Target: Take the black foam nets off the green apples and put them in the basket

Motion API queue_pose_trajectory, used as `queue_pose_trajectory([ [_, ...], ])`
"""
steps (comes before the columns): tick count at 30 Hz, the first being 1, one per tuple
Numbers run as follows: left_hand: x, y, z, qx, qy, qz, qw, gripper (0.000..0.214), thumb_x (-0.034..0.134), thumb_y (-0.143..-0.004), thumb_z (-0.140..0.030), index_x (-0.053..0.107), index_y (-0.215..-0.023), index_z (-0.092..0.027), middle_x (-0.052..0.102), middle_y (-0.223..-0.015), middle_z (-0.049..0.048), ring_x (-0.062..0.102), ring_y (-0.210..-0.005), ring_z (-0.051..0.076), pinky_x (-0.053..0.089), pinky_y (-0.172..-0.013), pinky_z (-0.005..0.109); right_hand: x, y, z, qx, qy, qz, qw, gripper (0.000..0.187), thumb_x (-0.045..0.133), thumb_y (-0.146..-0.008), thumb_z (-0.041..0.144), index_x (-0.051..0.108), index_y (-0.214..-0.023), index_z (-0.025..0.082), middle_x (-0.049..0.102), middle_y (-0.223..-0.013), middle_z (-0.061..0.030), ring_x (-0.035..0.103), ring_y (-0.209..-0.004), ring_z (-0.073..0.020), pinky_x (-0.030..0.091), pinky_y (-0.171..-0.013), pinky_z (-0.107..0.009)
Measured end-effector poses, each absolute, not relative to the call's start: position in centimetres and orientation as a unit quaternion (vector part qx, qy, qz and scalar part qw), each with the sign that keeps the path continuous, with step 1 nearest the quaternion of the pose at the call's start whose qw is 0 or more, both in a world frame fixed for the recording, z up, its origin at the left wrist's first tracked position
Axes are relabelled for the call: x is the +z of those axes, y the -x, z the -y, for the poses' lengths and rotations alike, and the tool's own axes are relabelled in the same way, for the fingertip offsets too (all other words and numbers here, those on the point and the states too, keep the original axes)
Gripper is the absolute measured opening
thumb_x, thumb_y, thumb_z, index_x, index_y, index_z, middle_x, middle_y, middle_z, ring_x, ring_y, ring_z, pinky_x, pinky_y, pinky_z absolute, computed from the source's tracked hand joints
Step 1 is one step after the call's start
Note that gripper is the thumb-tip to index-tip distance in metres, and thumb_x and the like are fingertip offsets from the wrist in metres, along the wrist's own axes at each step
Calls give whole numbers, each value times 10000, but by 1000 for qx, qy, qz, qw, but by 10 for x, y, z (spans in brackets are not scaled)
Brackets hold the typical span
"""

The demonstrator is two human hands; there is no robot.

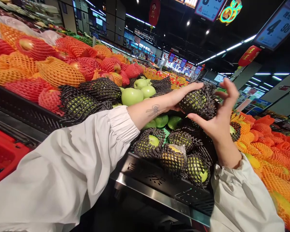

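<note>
Netted fruit [195, 102], one unit, is raised above the front part of the black crate [141, 173], between the two hands. Its outline is nearly round, so no marked long axis can be recorded. Green skin shows through the mesh on the left and lower face; the mesh appears darker toward the right hand [218, 125]. Stem end is not visible; which way it points cannot be determined.

Left hand [180, 93]: partly closed, holding the fruit, thumb laid along its top, other fingers mostly hidden at the lower left. Right hand: spread wide, thumb stretched leftward below the fruit, fingers bent and raised on its right. Whether it touches the mesh cannot be told.

Count, front of crate: at least four netted pieces [152, 141], one of them yellowish and carrying clear film [183, 149]. Directly behind, three bare apples [161, 121], green, below the left forearm. Beyond the forearm, at least three more bare apples, with black-netted pieces to either side; overlap prevents an exact figure.

Flanking stock: red and orange bundles [60, 71] at left, orange and red bundles [277, 161] at right, both too overlapped to count. Also noted: one red basket [9, 154] at the left edge, two red lanterns [249, 56] overhead, and one sign [277, 25] reading 4.98.
</note>
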State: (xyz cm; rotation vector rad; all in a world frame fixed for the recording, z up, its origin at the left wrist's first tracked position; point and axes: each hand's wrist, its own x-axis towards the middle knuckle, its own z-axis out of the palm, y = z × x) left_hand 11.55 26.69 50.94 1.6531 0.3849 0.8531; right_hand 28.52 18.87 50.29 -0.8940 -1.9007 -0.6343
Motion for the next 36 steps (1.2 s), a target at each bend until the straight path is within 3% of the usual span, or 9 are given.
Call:
queue_pose_trajectory([
  [5, 505, -116, -270, 355, -696, -151, 605, 504, 756, -755, -599, 707, -1007, -166, 700, -991, 112, 646, -952, 244, 493, -788, 363, 502, -288, -197, -212, 400, 800, 395, 900, 825, -720, 556, 386, -1471, 322, 470, -1468, -123, 435, -1401, -360, 333, -1193, -594],
  [10, 506, -115, -267, 353, -695, -107, 616, 465, 908, -648, -349, 672, -995, -150, 694, -920, 99, 660, -909, 217, 514, -808, 360, 500, -298, -201, -169, 433, 775, 428, 848, 868, -664, 515, 473, -1380, 290, 551, -1409, -113, 545, -1308, -347, 408, -1143, -579],
  [13, 506, -116, -267, 376, -681, -127, 615, 478, 895, -652, -225, 595, -1021, -174, 671, -902, 48, 650, -862, 160, 500, -825, 336, 495, -305, -208, -127, 449, 741, 483, 831, 876, -648, 506, 476, -1340, 277, 557, -1407, -102, 563, -1295, -322, 412, -1149, -566],
  [16, 506, -117, -266, 398, -684, -163, 588, 443, 853, -721, -227, 523, -1015, -200, 643, -826, 10, 632, -805, 137, 476, -787, 315, 488, -309, -215, -4, 459, 693, 556, 828, 892, -632, 472, 463, -1306, 256, 591, -1370, -99, 591, -1281, -305, 426, -1152, -555],
  [21, 507, -119, -264, 427, -721, -165, 520, 258, 753, -823, -246, 503, -820, -181, 601, -781, 8, 578, -753, 109, 465, -750, 294, 486, -302, -217, 174, 438, 632, 615, 826, 933, -559, 355, 481, -1247, 280, 669, -1268, -42, 646, -1224, -274, 462, -1143, -539],
  [27, 504, -121, -279, 481, -769, -93, 410, 296, 817, -649, -210, 565, -795, -159, 625, -911, 8, 593, -862, 119, 486, -832, 303, 496, -282, -199, 295, 355, 618, 636, 873, 936, -488, 172, 500, -1211, 394, 688, -1208, 70, 672, -1145, -221, 472, -1158, -484],
  [29, 503, -121, -285, 488, -778, -68, 389, 287, 810, -647, -229, 570, -784, -157, 625, -910, 8, 599, -857, 117, 497, -854, 314, 499, -277, -193, 324, 342, 607, 640, 802, 929, -513, 220, 539, -1191, 397, 699, -1185, 66, 666, -1160, -244, 494, -1133, -507],
  [33, 504, -122, -290, 489, -795, -44, 357, 221, 781, -706, -229, 580, -758, -153, 607, -871, 9, 594, -827, 114, 508, -860, 324, 505, -275, -188, 363, 330, 587, 644, 477, 719, -726, 638, 649, -1068, 312, 705, -1219, -32, 605, -1265, -334, 544, -1034, -606],
  [36, 505, -121, -288, 489, -799, -54, 345, 174, 731, -773, -201, 562, -770, -160, 578, -883, 11, 587, -831, 116, 508, -809, 309, 508, -282, -192, 339, 374, 571, 648, 374, 693, -741, 597, 676, -960, 295, 722, -1190, -36, 580, -1300, -349, 564, -996, -607],
])
